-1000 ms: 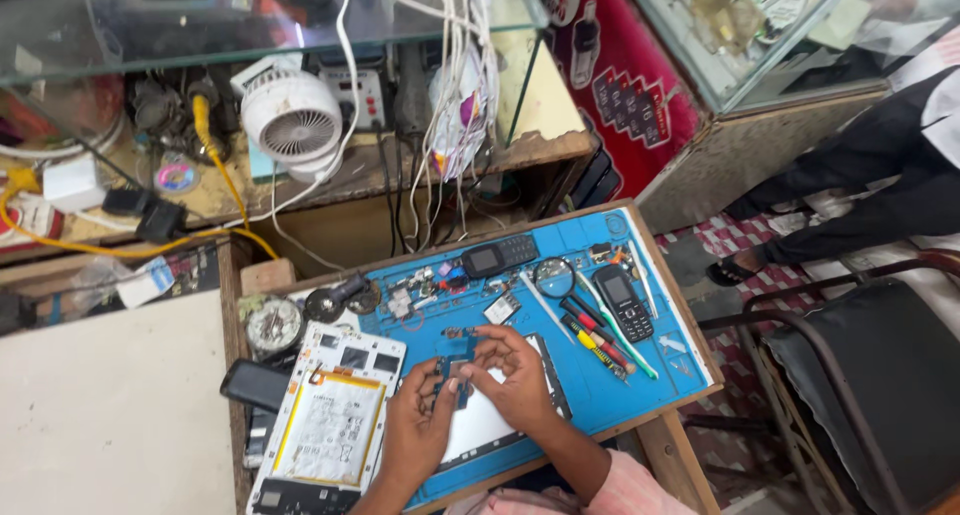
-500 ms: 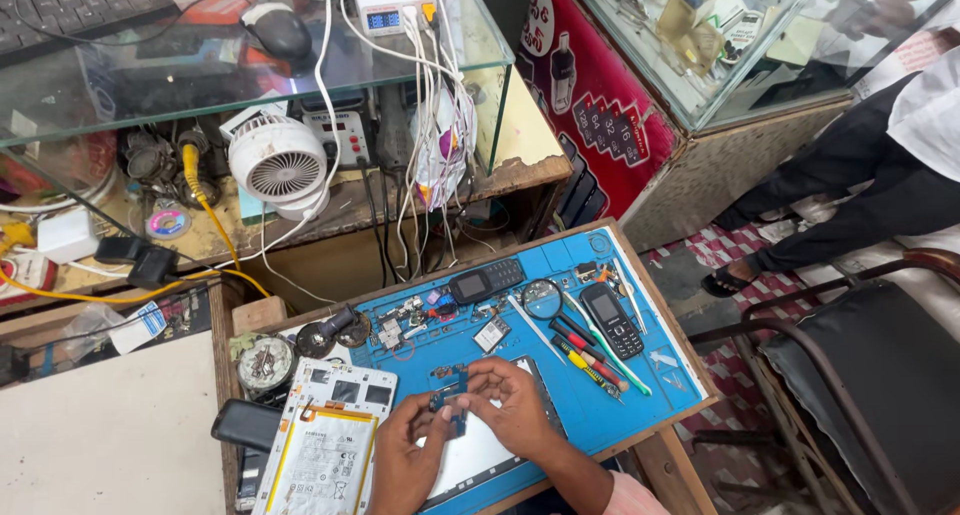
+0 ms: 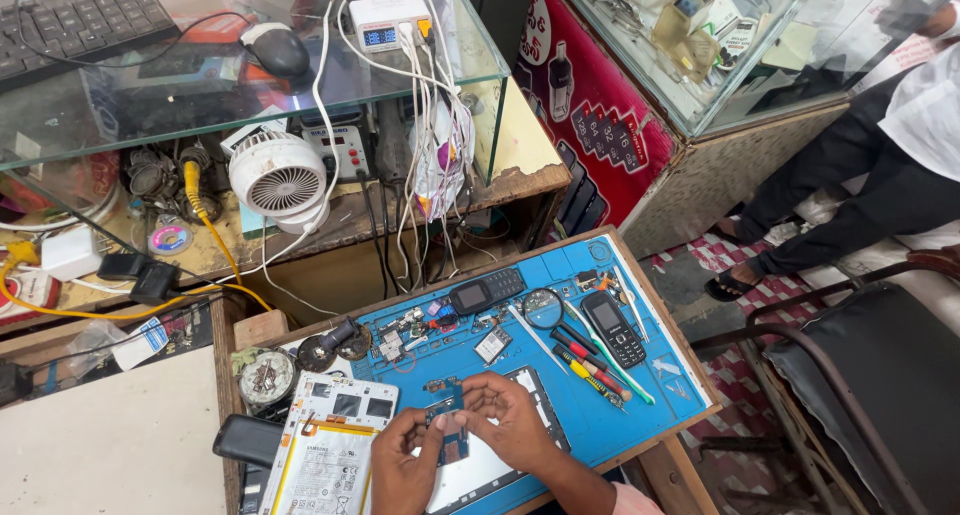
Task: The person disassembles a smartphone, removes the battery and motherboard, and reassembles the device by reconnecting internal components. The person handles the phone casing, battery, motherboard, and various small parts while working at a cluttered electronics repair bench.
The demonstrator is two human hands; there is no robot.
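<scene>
Circuit board (image 3: 452,437) half-hidden under hands (image 3: 470,435)

Red sign panel (image 3: 590,95) with white lettering, upright beside the glass showcase. Small lit display (image 3: 380,37) on the white charging hub on the glass shelf. Two keypad phones' dark screens (image 3: 472,295) (image 3: 604,315) on the counter's blue mat. White-and-yellow battery label (image 3: 320,465) at the counter's near-left edge.

Left hand (image 3: 402,467) and right hand (image 3: 510,425) pinch what looks like a small circuit board (image 3: 450,437) above the blue mat (image 3: 640,415).
</scene>
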